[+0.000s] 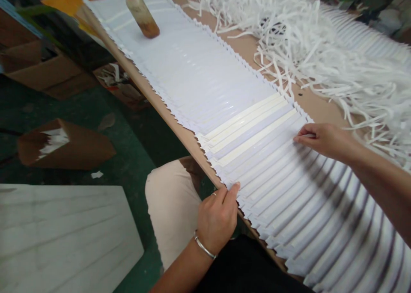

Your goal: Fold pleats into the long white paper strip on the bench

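My left hand [216, 220], a metal bangle [204, 247] at its wrist, pinches the near edge of a long fanned stack of white paper sheets [257, 169] between thumb and fingers. My right hand [324, 141] pinches the far edge, its fingers pressed together. The stack lies on a tan board [321, 102], with pale glue stripes [253, 134] just ahead of my hands. Farther on, a red-tipped squeeze bottle [141, 15] stands on the sheets, beside a heap of shredded white paper strips [289, 40].

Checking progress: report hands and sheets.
Left hand pinching near edge; right hand on far edge of fanned white sheets. Red-capped glue bottle standing on them.
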The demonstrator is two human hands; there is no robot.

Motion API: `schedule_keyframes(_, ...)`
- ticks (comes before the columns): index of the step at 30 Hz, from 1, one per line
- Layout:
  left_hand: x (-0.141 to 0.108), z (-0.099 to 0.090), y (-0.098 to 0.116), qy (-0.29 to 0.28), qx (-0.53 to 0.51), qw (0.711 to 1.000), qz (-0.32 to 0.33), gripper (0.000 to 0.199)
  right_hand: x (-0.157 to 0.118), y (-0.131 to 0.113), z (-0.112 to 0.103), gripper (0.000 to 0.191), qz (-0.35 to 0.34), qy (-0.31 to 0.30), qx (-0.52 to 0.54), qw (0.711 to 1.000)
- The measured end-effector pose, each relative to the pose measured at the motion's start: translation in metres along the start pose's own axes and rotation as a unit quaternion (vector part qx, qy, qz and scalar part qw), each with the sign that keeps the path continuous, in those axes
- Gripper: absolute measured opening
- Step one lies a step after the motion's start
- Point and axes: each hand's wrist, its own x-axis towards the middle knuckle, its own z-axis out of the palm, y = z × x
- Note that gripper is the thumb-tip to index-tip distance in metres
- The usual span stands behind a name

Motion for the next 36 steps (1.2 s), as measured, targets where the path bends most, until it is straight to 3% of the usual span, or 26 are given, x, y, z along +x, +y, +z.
schedule_keyframes(5, 0.0, 0.001, -0.001, 0.007, -0.004, 1.0, 0.001, 0.034, 0.003, 0.002, -0.001, 0.029, 0.003, -0.017, -0.005, 1.0)
schedule_keyframes(14, -0.001, 0.001, -0.003, 0.018, -0.016, 1.0, 0.004, 0.035, 0.023, 0.049, -0.014, 0.024, 0.059, 0.057, 0.002, 0.997)
schedule_keyframes(26, 0.0, 0.001, -0.003, 0.024, -0.022, 0.999, 0.005, 0.035, 0.03, 0.054, 0.005, 0.023, 0.047, 0.097, -0.008, 0.994)
schedule_keyframes(30, -0.002, 0.002, -0.004, 0.017, -0.02, 1.0, 0.001, 0.037, 0.034, 0.075, 0.007, 0.028, 0.043, 0.126, -0.091, 0.987)
schedule_keyframes(36, -0.011, 0.002, -0.011, 0.035, -0.093, 0.995, -0.004, 0.037, 0.024, 0.127, -0.022, 0.033, 0.075, 0.182, -0.146, 0.97)
